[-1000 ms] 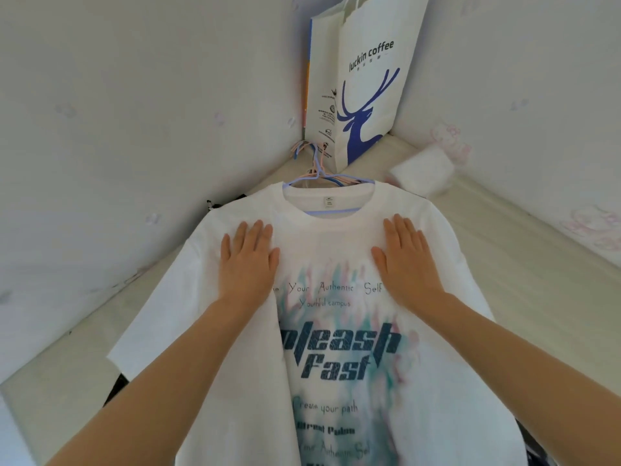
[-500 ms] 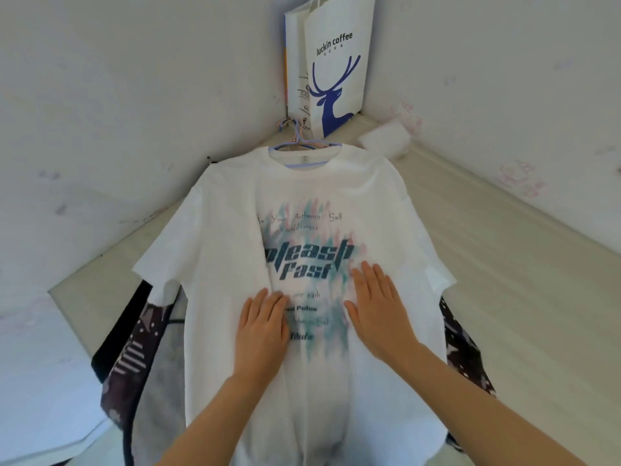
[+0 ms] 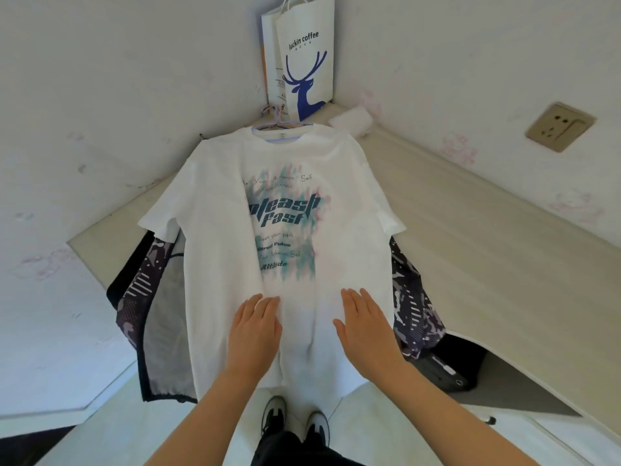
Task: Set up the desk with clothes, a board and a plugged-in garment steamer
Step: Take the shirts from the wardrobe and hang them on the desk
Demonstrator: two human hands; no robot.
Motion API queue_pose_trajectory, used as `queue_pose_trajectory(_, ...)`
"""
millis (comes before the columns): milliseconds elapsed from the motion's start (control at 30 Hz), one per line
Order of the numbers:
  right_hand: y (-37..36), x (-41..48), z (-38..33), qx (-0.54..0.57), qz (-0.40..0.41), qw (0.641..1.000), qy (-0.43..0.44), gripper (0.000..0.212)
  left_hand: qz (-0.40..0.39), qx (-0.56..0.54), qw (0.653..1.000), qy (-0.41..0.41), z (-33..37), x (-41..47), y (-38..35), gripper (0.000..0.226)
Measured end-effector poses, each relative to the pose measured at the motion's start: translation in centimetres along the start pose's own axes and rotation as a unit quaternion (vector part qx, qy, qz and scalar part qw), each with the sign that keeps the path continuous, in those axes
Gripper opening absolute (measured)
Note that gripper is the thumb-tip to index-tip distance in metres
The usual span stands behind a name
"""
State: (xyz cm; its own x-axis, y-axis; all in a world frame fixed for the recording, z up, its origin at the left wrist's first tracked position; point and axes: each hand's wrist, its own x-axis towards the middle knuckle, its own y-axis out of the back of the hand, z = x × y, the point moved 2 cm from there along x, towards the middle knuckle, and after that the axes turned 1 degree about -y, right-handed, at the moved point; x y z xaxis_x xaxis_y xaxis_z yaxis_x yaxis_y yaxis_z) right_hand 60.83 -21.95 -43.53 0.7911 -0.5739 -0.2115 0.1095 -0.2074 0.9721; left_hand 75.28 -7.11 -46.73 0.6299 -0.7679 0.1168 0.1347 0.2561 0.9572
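Head view:
T-shirt (image 3: 342, 237): white with a teal print, lying flat on the desk (image 3: 470, 230) in the corner; collar far, hem near.
Long axis: runs far to near, in line with both forearms.
Hanger (image 3: 274, 116): in the collar, hook pointing to the far corner.
Left hand (image 3: 255, 327): spread flat, palm down, pressing the lower shirt just left of its midline; grips nothing.
Right hand (image 3: 364, 326): spread flat likewise, just right of the midline, level with the left.
Gap between hands: a strip of bare cloth with a soft crease.
Hem: just nearward of both palms, seemingly draped over the near desk edge.
Nearer hand: neither; equally close to the hem.
Dark patterned garment (image 3: 410, 297): under the shirt, showing past it on the left and right.
Wall socket (image 3: 559, 126): far right on the wall, well apart from the shirt and on the right hand's side.
Paper bag (image 3: 305, 62): upright in the far corner, beyond the hanger.
Board and steamer: not made out here; a dark object at near right is too dim to name.
Likely step: smoothing the shirt; only the short stretch to the hem looks left.
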Motion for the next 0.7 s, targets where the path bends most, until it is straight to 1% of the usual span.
queue_pose_trajectory(67, 0.3, -1.7, -0.1, 0.003, 0.001, 1.0, -0.011, 0.059, 0.008, -0.01, 1.0, -0.014, 1.3, -0.9, 0.7, 0.043)
queue_pose_trajectory(167, 0.5, -3.9, -0.4, -0.005, 0.014, 1.0, -0.019, 0.059, -0.01, -0.021, 0.999, -0.037, 2.7, -2.1, 1.3, 0.044)
queue_pose_trajectory(267, 0.1, -6.4, -1.1, -0.024, 0.025, 0.998, -0.048, 0.059, -0.023, -0.03, 0.995, -0.091, 3.8, -3.6, 1.5, 0.043)
queue_pose_trajectory(333, -0.4, -8.1, -1.8, -0.026, 0.034, 0.996, -0.072, 0.06, -0.019, -0.035, 0.99, -0.132, 4.1, -4.5, 1.4, 0.037)
queue_pose_trajectory(400, -1.1, -9.8, -2.5, -0.029, 0.046, 0.994, -0.094, 0.055, -0.016, -0.043, 0.985, -0.164, 4.0, -5.6, 1.6, 0.032)
queue_pose_trajectory(433, -1.4, -10.7, -2.9, -0.03, 0.056, 0.992, -0.11, 0.05, -0.021, -0.048, 0.983, -0.176, 3.9, -6.2, 1.7, 0.036)
queue_pose_trajectory(500, -1.7, -12.6, -3.8, -0.006, 0.067, 0.985, -0.16, 0.056, -0.027, -0.055, 0.978, -0.202, 3.7, -7.4, 2.2, 0.042)
queue_pose_trajectory(567, -2.1, -14.5, -4.6, 0.024, 0.08, 0.976, -0.204, 0.058, -0.029, -0.059, 0.972, -0.227, 3.4, -8.6, 2.7, 0.042)
queue_pose_trajectory(700, -3.0, -18.6, -6.0, 0.058, 0.092, 0.96, -0.257, 0.053, -0.049, -0.07, 0.962, -0.258, 3.2, -11.1, 3.0, 0.039)
